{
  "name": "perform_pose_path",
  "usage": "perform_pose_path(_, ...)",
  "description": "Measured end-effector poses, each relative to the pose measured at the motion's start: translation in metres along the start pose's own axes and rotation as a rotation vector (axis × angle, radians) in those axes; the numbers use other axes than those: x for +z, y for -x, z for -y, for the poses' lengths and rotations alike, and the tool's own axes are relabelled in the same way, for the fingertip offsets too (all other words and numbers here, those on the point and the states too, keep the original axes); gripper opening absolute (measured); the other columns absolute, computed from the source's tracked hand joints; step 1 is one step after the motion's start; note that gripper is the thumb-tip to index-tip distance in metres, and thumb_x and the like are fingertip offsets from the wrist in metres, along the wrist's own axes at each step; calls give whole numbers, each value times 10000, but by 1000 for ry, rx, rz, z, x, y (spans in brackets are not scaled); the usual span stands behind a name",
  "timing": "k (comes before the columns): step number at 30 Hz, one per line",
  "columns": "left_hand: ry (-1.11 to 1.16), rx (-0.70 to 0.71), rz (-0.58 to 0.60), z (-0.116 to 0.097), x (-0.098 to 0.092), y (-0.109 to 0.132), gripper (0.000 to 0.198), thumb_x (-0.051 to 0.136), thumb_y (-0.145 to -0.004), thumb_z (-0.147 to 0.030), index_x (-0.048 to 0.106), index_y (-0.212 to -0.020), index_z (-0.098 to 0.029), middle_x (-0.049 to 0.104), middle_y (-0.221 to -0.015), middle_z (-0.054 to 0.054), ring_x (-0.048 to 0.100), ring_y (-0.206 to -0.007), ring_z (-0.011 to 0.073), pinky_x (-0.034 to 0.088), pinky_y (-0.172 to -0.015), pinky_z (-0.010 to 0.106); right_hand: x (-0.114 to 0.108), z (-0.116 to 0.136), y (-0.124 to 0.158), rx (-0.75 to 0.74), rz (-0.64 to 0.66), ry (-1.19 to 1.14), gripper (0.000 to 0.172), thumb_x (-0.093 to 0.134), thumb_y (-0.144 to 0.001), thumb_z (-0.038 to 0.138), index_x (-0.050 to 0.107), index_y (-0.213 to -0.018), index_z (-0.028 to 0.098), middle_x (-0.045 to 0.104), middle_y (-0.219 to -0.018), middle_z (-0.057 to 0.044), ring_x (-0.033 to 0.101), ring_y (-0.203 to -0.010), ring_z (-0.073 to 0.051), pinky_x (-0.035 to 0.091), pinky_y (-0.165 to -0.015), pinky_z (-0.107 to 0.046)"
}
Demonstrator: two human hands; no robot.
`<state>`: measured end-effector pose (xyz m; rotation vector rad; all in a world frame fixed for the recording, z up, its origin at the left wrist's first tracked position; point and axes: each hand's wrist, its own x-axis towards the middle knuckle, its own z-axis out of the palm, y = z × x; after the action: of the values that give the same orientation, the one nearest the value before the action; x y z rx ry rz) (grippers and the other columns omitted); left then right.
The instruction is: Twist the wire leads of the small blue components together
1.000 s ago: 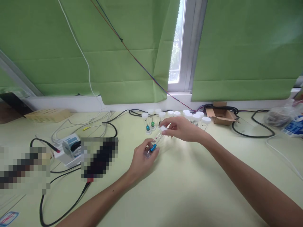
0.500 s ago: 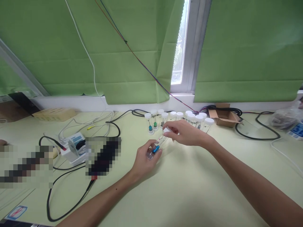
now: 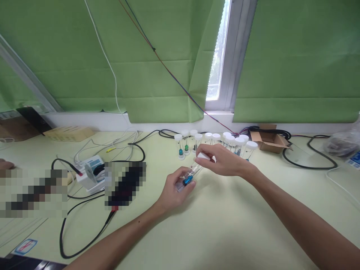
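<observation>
My left hand (image 3: 173, 191) is closed around the lower end of a clear tube (image 3: 195, 170), which tilts up to the right above the table. A shiny blue piece (image 3: 188, 180) sits inside, near that lower end. At the upper end, the fingers of my right hand (image 3: 226, 160) pinch a white cap (image 3: 203, 155); whether it is seated fully on the tube is hidden. Just behind my hands stand several similar clear tubes (image 3: 180, 144) with white lids, some holding blue or green pieces. My right hand partly covers a few of them.
An open cardboard box (image 3: 270, 144) stands at the back right beside coiled black cable (image 3: 309, 165). To the left are a white power strip (image 3: 91, 176), tangled cords and a blurred dark object (image 3: 126, 183). Another person's hand (image 3: 5, 164) shows at the left edge.
The view has shifted slightly, so everything sits a little further right. Both hands keep their hold on the tube and its cap, with the tube turned very slightly.
</observation>
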<state>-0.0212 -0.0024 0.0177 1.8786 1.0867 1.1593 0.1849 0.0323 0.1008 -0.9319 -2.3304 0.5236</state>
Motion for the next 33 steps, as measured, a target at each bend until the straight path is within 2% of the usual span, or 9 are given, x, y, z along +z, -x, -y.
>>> perform_pose_path(3,51,-33,45,0,-1,1,274,620,-802,-407,609,-952,-178,580,-827,33,485,-652,129,403,-581,244,4,-1,0,-39,-4,5,241,514,-893,430,558,-843,199,440,-592,55,365,-533,-96,272,-525,-235)
perform_pose_path(8,216,-87,110,5,0,4,268,633,-804,-392,595,-971,-186,502,-755,0,361,-515,73,310,-462,219,17,-4,0,-65,-55,-5,282,532,-874,472,521,-792,203,378,-525,74,308,-479,-86,247,-504,-232)
perform_pose_path(11,327,-131,161,4,2,6,253,620,-820,-395,573,-966,-194,425,-700,-29,314,-481,60,276,-437,214,31,-7,-1,-61,-152,-44,225,506,-885,399,486,-765,210,351,-502,78,301,-478,-93,279,-519,-232)
perform_pose_path(15,367,-166,184,0,4,8,250,620,-827,-407,549,-942,-197,363,-641,-53,311,-468,63,259,-431,217,49,-14,-3,-36,-279,-93,194,460,-888,312,446,-721,213,430,-560,46,355,-512,-104,312,-536,-232)
perform_pose_path(24,310,-206,140,-1,12,7,265,625,-806,-430,538,-879,-191,368,-614,-57,296,-466,66,282,-421,213,63,-19,-2,34,-375,-163,203,432,-879,271,425,-684,217,491,-569,26,429,-521,-119,347,-530,-232)
perform_pose_path(33,25,-79,105,9,9,4,211,590,-850,-368,581,-907,-165,467,-716,-15,402,-621,100,340,-564,228,76,-29,-2,-7,-465,-216,140,444,-817,181,438,-680,208,490,-582,35,428,-535,-111,348,-543,-222)
